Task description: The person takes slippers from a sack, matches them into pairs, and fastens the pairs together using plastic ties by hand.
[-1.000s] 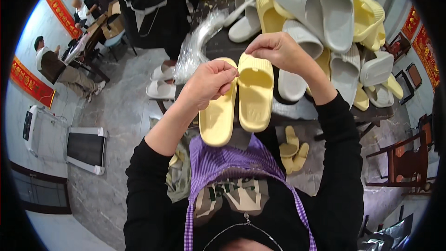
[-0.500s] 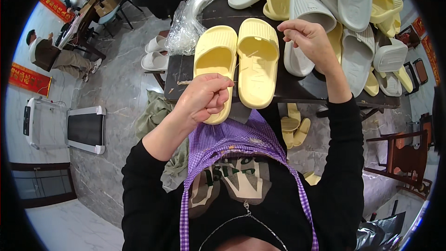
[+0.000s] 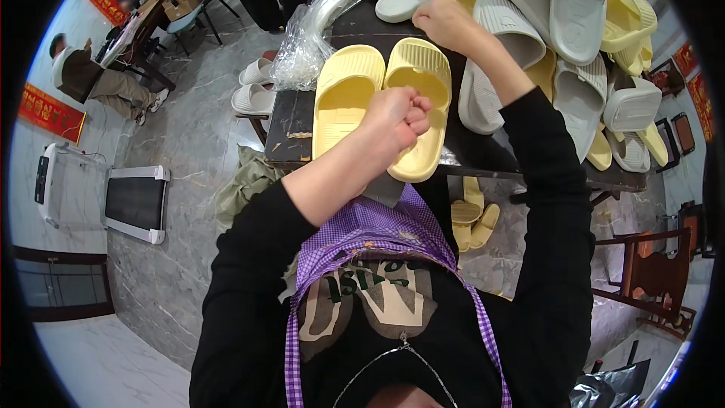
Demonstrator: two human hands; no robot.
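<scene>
Side by side on the dark table (image 3: 291,132) lie two yellow slippers, toe straps pointing away from me. My left hand (image 3: 399,117) is closed in a fist over the right-hand slipper (image 3: 419,162), and its wrist crosses the lower part of the left-hand slipper (image 3: 343,102). Just beyond the right-hand slipper's toe, beside the heap, my right hand (image 3: 447,24) has its fingertips pinched together. Whatever either hand may hold is too small or hidden to make out.
Grey slippers (image 3: 578,11) and yellow slippers (image 3: 630,15) are heaped at the table's right and far side. A bundle of clear plastic bags (image 3: 306,41) lies at the far left. More yellow slippers (image 3: 472,215) are on the floor below. A wooden chair (image 3: 657,264) stands right.
My left hand has moved right, from the left-hand slipper to over the right-hand one. My right hand has moved away from me and left, to beyond that slipper's toe.
</scene>
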